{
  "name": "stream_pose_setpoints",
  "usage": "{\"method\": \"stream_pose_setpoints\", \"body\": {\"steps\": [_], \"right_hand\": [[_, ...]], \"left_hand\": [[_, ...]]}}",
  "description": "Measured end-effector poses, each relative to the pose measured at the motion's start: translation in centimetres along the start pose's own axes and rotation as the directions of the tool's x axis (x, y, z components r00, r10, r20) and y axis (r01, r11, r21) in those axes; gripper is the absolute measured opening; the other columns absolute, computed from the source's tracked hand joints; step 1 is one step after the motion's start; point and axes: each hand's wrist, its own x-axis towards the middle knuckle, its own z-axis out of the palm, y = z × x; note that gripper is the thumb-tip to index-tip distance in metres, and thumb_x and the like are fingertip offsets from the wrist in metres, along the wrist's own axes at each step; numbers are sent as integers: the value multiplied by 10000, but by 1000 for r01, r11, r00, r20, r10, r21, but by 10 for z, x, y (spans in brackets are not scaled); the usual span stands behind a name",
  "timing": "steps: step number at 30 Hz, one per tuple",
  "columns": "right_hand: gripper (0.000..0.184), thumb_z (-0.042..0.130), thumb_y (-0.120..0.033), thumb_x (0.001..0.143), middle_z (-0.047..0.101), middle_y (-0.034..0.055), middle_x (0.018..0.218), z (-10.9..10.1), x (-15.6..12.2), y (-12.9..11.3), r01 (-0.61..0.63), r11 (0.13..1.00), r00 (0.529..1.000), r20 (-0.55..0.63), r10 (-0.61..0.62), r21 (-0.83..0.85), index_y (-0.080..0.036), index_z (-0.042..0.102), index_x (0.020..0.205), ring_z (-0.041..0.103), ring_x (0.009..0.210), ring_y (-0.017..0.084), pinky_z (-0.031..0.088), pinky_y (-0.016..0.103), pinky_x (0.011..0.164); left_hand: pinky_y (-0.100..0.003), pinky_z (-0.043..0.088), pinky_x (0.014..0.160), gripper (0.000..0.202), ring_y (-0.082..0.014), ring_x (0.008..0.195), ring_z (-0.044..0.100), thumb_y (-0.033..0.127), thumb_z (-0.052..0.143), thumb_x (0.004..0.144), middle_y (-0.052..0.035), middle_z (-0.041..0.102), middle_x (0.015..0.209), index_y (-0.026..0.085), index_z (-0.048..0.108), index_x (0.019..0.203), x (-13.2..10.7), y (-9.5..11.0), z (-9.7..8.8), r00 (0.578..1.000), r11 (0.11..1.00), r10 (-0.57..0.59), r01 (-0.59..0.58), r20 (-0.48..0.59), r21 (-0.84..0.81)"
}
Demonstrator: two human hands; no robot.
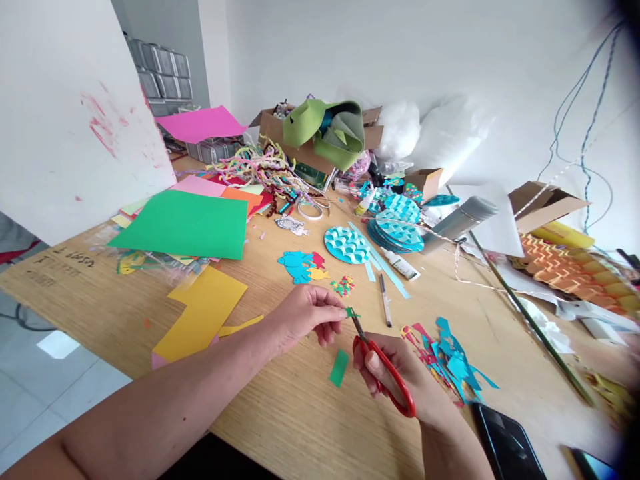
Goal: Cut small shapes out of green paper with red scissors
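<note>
1. Fingers (334, 313) of the left hand (305, 317) are pinched shut on a tiny green paper scrap (351, 311) with a jagged, leafy outline, held just above the desk (300, 413).
2. Right hand (416, 381) fingers are closed through the glossy red plastic loops of a pair of scissors (387, 370). The short metal blades point up and left, and their tips meet the scrap.
3. A small rectangular green paper strip (339, 367) lies flat on the pale wood-grain desk, just below and between the two hands.
4. Thin curly blue and pink paper offcuts (445, 353) are heaped just right of the right hand. A dark, smooth phone (505, 443) lies near them at the desk edge.
5. A slim pen (385, 301) rests beyond the hands.
6. Blue fish cut-outs (297, 265) and a round disc (347, 244) with a layered blue scale pattern lie farther back.
7. To the left, a notched yellow paper sheet (203, 313) lies flat. A large green sheet (187, 223) covers a stack of coloured paper behind it.
</note>
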Motion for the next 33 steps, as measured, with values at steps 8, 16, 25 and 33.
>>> {"method": "stream_pose_setpoints", "body": {"steps": [8,16,25,33], "right_hand": [[549,503,-706,777,479,-8,519,0,1,3,-25,999,1000,-13,24,-33,-172,457,659,447,440,98,332,215,432],[547,506,-705,776,477,-13,515,0,1,1,-23,999,1000,-18,23,-34,-176,458,645,443,442,94,336,210,428],[529,517,-691,782,482,-16,519,2,0,2,-25,1000,1000,-14,25,-16,-181,466,646,440,444,93,324,210,427],[534,493,-699,789,482,-19,516,4,2,6,-35,999,999,-40,34,-36,-180,464,664,460,438,98,332,207,415]], "left_hand": [[-172,351,346,174,-64,374,484,280,694,666,22,586,521,138,598,692,0,1,0,998,1000,18,-18,-62,-14],[-172,318,330,181,-61,356,461,296,681,652,28,573,507,146,583,676,0,4,0,996,1000,7,-9,-91,-25],[-172,317,348,171,-56,363,460,290,668,653,26,570,510,146,577,653,-1,2,1,997,1000,-5,7,-79,30],[-168,335,344,166,-54,353,460,285,655,690,24,578,514,140,577,671,-2,3,4,998,998,7,-3,-62,66]]}}
